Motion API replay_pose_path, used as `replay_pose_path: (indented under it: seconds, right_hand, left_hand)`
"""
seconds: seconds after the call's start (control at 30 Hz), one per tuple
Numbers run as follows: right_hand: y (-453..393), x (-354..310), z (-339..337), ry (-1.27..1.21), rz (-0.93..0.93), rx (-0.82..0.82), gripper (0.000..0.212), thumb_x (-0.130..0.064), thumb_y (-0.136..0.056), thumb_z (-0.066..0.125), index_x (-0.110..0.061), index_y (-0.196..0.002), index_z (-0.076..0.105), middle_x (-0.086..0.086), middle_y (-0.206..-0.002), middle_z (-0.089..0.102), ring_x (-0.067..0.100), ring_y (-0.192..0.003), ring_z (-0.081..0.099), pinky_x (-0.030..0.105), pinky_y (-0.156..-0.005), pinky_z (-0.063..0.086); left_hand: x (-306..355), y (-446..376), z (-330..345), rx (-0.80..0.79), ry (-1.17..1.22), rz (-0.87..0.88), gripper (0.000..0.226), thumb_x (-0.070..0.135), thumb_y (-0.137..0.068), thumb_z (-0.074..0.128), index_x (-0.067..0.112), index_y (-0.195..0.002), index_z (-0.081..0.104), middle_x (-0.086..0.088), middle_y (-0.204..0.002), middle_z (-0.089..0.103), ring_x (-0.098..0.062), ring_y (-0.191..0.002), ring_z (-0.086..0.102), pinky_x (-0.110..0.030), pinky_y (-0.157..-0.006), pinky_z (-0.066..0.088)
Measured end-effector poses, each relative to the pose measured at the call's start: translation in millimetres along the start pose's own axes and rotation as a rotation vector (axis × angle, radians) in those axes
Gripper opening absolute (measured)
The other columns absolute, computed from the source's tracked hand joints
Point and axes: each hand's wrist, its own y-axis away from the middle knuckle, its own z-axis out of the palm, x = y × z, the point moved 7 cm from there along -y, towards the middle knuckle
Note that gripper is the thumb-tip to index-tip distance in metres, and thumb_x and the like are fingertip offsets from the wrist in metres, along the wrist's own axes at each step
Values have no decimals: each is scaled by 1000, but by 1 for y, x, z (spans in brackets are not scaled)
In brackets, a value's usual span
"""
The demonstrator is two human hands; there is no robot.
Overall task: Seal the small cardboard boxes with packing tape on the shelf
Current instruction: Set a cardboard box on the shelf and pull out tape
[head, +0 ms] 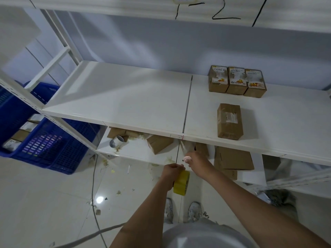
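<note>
My left hand (171, 172) grips a yellowish roll of packing tape (181, 182) below the shelf's front edge. My right hand (194, 161) pinches the free end of the clear tape strip (186, 147), pulled up from the roll toward the shelf edge. One small cardboard box (230, 121) lies alone on the white shelf (125, 101), up and right of my hands. Three small boxes with printed labels (236, 80) stand side by side at the back right.
On the lower shelf lie loose cardboard boxes (158, 144), flat cardboard (234, 158) and a spent tape core (117, 141). Blue plastic crates (44, 140) holding packages stand on the floor to the left. A cable (93, 185) and paper scraps lie on the tiled floor.
</note>
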Motion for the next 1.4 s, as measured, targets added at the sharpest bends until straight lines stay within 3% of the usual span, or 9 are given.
replay_pose_path:
  seconds: [0.17,0.4,0.6,0.7,0.77,0.9,1.03,1.27,1.4]
  right_hand:
    - [-2,-8,2,71,-35,27,18,-14,-100,58,-4,-106,72,15,-106,68,26,-95,66,39,-85,57]
    - [-4,-10,8,185,-64,17,12,-14,-99,59,-9,-98,70,9,-100,66,23,-93,66,35,-79,56]
    - [2,-4,8,197,-79,30,21,-14,-100,57,-6,-116,69,10,-111,63,23,-102,63,35,-86,54]
    - [8,7,10,210,-45,36,14,-7,-98,56,-12,-91,67,5,-95,59,21,-88,60,35,-77,51]
    - [11,19,10,177,-11,26,30,-6,-98,53,-19,-71,52,-4,-81,48,18,-78,52,31,-72,42]
    - [20,44,-7,-95,92,108,23,-11,-99,57,-5,-119,68,5,-108,67,17,-93,62,31,-86,51]
    - [31,61,-30,-305,238,217,23,-7,-99,57,0,-117,68,15,-87,69,17,-64,65,26,-63,55]
    - [53,100,-88,-416,399,363,17,-14,-99,56,-8,-103,71,6,-75,69,11,-62,63,12,-48,42]
    - [68,123,-133,-362,429,503,23,-14,-97,55,-1,-107,71,15,-99,72,32,-91,66,31,-72,48]
  left_hand:
    - [2,2,-1,4,0,2,14,30,-90,72,18,-98,71,-13,-99,69,-33,-96,69,-44,-82,60]
    - [3,-1,-3,14,0,-9,8,25,-90,73,19,-87,70,-10,-92,67,-25,-82,65,-36,-76,57]
    - [3,-6,-4,32,-30,-17,9,27,-88,75,21,-84,70,-8,-90,67,-25,-85,65,-35,-78,58]
    - [3,-9,-6,89,-125,-2,10,28,-86,74,20,-85,68,-9,-98,67,-28,-97,66,-41,-90,57]
    - [-4,-6,-14,136,-217,-4,11,23,-87,72,15,-92,65,-10,-98,67,-29,-98,66,-39,-90,56]
    - [-25,2,-22,108,-70,-60,7,20,-88,73,14,-91,72,-13,-100,68,-32,-96,65,-50,-92,56]
    - [5,7,-12,65,-27,18,10,20,-91,69,20,-82,73,-9,-96,68,-30,-96,65,-47,-91,57]
    - [55,14,29,-43,-31,122,19,21,-95,65,12,-109,74,-7,-101,68,-22,-86,65,-37,-75,59]
    - [79,19,55,-92,-40,182,13,25,-92,69,17,-101,73,-8,-102,69,-23,-90,67,-36,-77,58]
